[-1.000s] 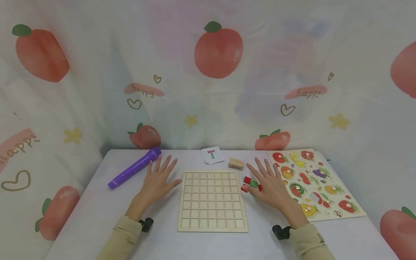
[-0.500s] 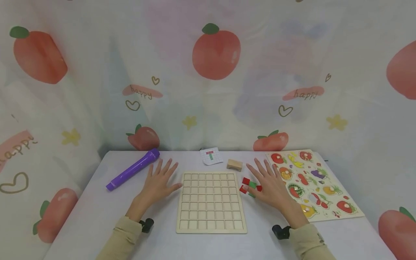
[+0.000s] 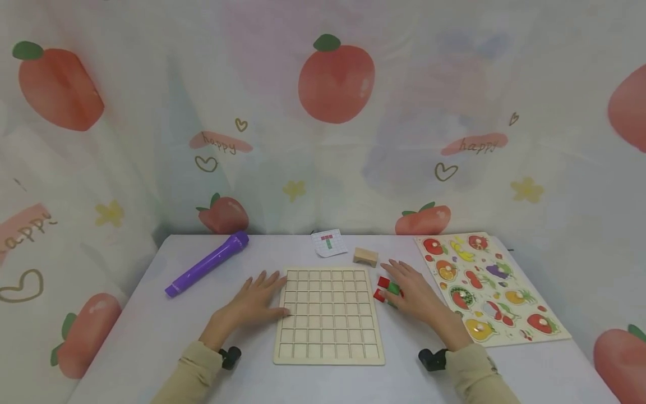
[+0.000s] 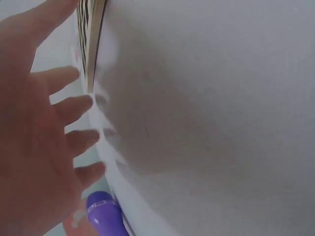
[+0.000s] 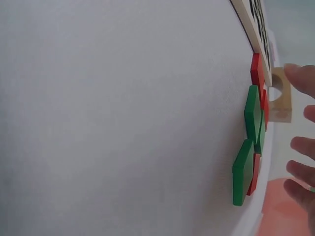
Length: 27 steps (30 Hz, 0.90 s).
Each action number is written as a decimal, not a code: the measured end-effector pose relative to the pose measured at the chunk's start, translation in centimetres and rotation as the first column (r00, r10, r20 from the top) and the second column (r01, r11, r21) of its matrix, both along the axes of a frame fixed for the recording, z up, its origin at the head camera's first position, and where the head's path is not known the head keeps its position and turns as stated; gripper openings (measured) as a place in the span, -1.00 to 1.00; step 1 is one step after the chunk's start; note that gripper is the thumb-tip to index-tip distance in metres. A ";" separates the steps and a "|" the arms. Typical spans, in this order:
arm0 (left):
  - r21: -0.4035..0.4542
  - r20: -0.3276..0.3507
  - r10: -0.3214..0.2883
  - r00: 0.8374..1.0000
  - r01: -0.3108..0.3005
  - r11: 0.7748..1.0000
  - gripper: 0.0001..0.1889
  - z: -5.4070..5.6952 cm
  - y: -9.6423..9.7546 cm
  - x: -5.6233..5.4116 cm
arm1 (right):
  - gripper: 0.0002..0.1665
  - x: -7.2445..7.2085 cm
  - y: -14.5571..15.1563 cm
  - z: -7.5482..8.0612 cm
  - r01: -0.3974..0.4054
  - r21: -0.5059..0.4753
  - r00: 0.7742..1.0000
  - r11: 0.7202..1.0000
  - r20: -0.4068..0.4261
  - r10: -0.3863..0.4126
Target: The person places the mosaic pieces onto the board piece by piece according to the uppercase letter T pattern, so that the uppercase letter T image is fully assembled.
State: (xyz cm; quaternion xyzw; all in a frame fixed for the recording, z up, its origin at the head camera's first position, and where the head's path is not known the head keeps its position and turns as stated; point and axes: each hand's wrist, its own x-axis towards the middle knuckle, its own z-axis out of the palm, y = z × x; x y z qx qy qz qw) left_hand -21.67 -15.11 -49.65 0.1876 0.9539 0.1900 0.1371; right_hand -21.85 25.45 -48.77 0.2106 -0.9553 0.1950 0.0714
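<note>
My left hand (image 3: 254, 303) is at the left edge of a pale wooden grid board (image 3: 329, 317), its thumb and fingertips at or over the rim; contact cannot be made out. Its fingers are spread in the left wrist view, and nothing is in them. Over several small square tiles right of the board hovers my right hand (image 3: 416, 294), fingers extended and holding nothing. A red tile (image 3: 384, 282) and a green tile (image 3: 393, 288) show beside its thumb; others are partly hidden. From the right wrist, a green tile (image 5: 243, 172) lies flat on the table, below the fingers.
Behind the board lie a paper card (image 3: 329, 243) with a red and green T pattern and a small wooden arch block (image 3: 365, 257). A purple toy microphone (image 3: 207, 265) is at the left. A fruit puzzle board (image 3: 484, 292) covers the table's right side.
Both hands have come lower with their fingers less spread. The left has moved right to the board's edge; the right's fingers have drawn down toward the tiles. The tiles look unmoved.
</note>
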 end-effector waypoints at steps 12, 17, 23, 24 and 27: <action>0.080 0.087 -0.045 0.995 0.038 0.996 0.15 -0.3 -0.4 0.3 | -0.48 -1.9 -0.3 -1.2 0.011 -0.081 0.999 0.997 0.053 -0.007; 0.066 0.079 -0.060 0.995 0.055 0.996 0.18 -0.3 -0.4 0.2 | -0.58 -2.5 -0.2 -1.6 0.037 -0.146 0.996 0.989 0.084 -0.025; 0.078 0.085 -0.052 0.995 0.045 0.996 0.18 -0.1 -0.3 0.2 | -0.64 -3.0 0.0 -2.0 0.082 -0.173 0.987 0.981 0.153 -0.055; 0.075 0.084 -0.050 0.995 0.044 0.996 0.19 -0.1 -0.3 0.2 | -0.65 -3.0 0.0 -2.0 0.085 -0.175 0.986 0.981 0.158 -0.058; 0.072 0.081 -0.045 0.996 0.039 0.997 0.19 0.0 -0.3 0.2 | -0.66 -3.1 0.0 -1.9 0.089 -0.183 0.983 0.979 0.172 -0.057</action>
